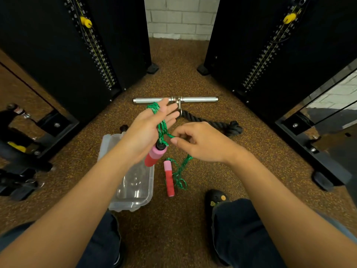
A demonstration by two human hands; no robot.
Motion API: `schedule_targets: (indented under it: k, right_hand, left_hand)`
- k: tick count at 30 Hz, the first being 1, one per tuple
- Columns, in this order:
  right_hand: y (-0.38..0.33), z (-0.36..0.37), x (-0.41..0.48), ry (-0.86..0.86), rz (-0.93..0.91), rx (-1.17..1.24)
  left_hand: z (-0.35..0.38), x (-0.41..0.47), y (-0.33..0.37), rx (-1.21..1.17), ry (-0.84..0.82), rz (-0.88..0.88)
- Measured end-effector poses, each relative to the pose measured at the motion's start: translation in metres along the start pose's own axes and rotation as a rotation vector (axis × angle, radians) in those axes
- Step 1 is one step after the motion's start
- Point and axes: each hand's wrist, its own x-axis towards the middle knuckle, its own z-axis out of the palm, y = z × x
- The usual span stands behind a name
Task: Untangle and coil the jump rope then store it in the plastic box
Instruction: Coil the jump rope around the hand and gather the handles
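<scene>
The green jump rope (161, 130) is wound in loops around my left hand (152, 124), whose fingers are held straight, palm facing right. One pink-and-red handle (154, 156) hangs below that palm. My right hand (195, 141) pinches the rope just right of the loops. From there the rope drops to a loose tangle (180, 175) on the floor beside the second pink-and-red handle (169, 177). The clear plastic box (135, 186) stands open on the floor under my left forearm.
A steel cable bar (199, 99) with a black thick rope attachment (214, 124) lies on the speckled rubber floor ahead. Black weight-stack columns (77, 55) (270, 55) flank both sides. My knees and a black shoe (216, 200) are at the bottom.
</scene>
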Motion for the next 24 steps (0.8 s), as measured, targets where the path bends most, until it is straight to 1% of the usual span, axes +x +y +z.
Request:
schedule_targets:
  k: [2,5,6,8,10,13,15,18,20,24]
  right_hand:
    - [-0.002,-0.001,-0.001,0.001,-0.01,0.002]
    - [-0.001,0.001,-0.002,-0.063,0.004,-0.002]
    - [0.0,0.002,-0.002,-0.08,0.021,-0.025]
    - [0.001,0.001,-0.003,-0.094,0.047,-0.059]
    - [0.0,-0.001,-0.004,-0.096,0.052,-0.039]
    - [-0.001,-0.006,-0.005,-0.112,0.053,-0.005]
    - [0.002,-0.011,-0.006,-0.123,0.063,-0.008]
    - [0.009,-0.021,-0.01,-0.096,0.086,0.046]
    - [0.013,-0.026,-0.012,-0.056,0.096,0.061]
    - [0.014,-0.031,-0.012,0.036,0.078,0.14]
  left_hand:
    - [0.002,-0.001,-0.004,0.223,-0.006,0.005]
    - [0.004,-0.001,-0.007,0.71,-0.027,0.009]
    - [0.006,-0.002,-0.009,0.822,-0.033,0.001]
    - [0.01,-0.005,-0.011,0.935,-0.03,-0.021]
    - [0.012,-0.006,-0.009,1.005,-0.002,-0.046]
    - [0.012,-0.006,-0.007,1.044,-0.036,-0.032]
    - [0.012,-0.008,-0.008,1.075,-0.128,-0.023]
    - [0.011,-0.013,-0.011,1.089,-0.235,-0.068]
    - [0.01,-0.013,-0.011,0.987,-0.298,-0.138]
    - [0.011,-0.013,-0.006,0.664,-0.36,-0.248]
